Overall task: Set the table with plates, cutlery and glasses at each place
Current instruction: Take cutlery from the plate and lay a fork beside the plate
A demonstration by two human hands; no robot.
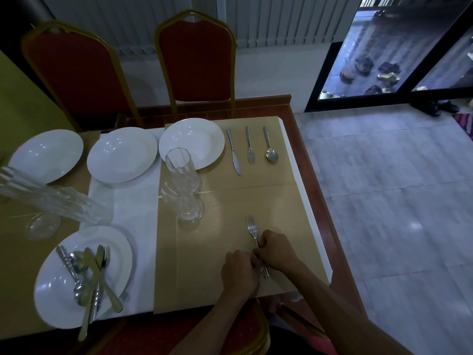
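A steel fork (pixel 252 228) lies on the near tan placemat (pixel 217 265), tines pointing away from me. My right hand (pixel 276 248) pinches its neck and my left hand (pixel 239 272) pinches its handle lower down. Across the table, a white plate (pixel 199 134) has a knife (pixel 234 152), a fork (pixel 250 146) and a spoon (pixel 270 146) laid in a row to its right. Two tall glasses (pixel 183 185) stand between that plate and my hands. At the near left, a white plate (pixel 51 298) holds a pile of mixed cutlery (pixel 89 272).
Two more white plates (pixel 122 155) (pixel 46 155) sit on the far left side. Several glasses (pixel 48 198) stand at the left edge. Two red chairs (pixel 197 55) (pixel 74 70) face the far side; a red chair seat (pixel 245 329) is under my arms. The table's wooden edge (pixel 330 226) runs along the right.
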